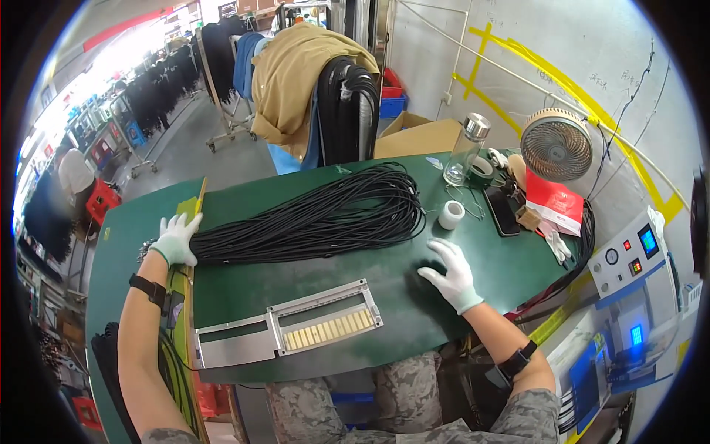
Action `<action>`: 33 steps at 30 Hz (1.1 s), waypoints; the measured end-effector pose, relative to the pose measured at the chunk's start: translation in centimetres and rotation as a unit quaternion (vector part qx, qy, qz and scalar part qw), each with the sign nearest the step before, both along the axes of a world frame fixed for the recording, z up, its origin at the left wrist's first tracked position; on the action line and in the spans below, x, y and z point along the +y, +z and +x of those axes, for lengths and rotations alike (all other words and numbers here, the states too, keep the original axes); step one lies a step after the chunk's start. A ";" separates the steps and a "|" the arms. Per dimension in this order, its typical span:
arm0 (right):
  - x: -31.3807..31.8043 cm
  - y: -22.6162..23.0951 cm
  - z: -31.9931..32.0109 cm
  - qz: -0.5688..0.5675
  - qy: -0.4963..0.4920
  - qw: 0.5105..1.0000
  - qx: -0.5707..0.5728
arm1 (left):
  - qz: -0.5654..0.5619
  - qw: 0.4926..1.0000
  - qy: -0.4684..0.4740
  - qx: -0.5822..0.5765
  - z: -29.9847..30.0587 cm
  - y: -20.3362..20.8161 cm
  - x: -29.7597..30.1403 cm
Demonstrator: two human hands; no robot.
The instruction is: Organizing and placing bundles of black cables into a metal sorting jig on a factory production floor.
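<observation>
The fingers of my left hand (176,241) are spread over the left end of the black cable bundle (318,214), which stretches across the green bench (418,333). On my right hand (454,275) the fingers are loosely parted, to the right of the bundle. Just beyond them stands a white roll (451,215); behind it a phone (502,211), glass bottle (460,159) and fan (556,144) crowd that side. A metal frame (276,331) lies between the bundle and my lap (408,388).

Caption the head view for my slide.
White-gloved left hand at one end of a long, looped black cable bundle; white-gloved right hand open over a green tabletop.
</observation>
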State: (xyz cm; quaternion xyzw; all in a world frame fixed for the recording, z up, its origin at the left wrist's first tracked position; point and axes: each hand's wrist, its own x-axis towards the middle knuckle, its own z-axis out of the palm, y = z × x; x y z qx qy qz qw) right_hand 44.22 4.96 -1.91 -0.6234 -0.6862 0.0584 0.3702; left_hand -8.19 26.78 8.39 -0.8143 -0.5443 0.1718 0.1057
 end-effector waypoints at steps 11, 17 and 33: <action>8.3 -0.4 -3.1 -0.014 0.005 0.983 -0.184 | 0.031 0.931 -0.132 -0.339 23.9 -8.8 4.5; 8.5 -1.0 -2.3 -0.006 -0.007 0.975 -0.222 | -0.068 0.907 -0.110 -0.401 28.5 -9.6 5.0; 8.6 2.9 -0.9 -0.113 -0.004 0.940 -0.321 | -0.019 0.936 -0.146 -0.320 30.2 -9.2 -5.7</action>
